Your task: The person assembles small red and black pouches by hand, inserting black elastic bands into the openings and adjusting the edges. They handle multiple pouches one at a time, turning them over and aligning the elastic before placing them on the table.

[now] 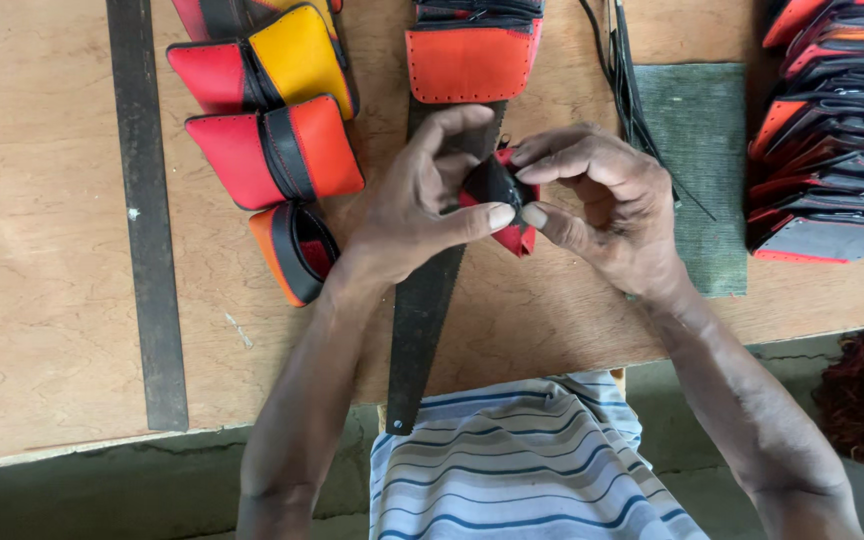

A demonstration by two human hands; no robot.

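left hand (414, 205), right hand (602, 195) both pinching small red-black pouch (504, 195) over workbench (52, 300).

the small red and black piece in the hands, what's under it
Under the small red and black piece, held by the left hand and right hand, a long dark tapering strip lies on the wooden table. The hands cover the strip's middle stretch.

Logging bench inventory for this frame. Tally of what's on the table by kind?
Finished red, orange and yellow pouches, left group: 4
Small red and black piece held by left hand and right hand: 1
Long dark metal strips: 2
Green mat: 1
Orange panel at top centre: 1
Stack of cut pieces, right: too overlapped to count
Total counted: 9
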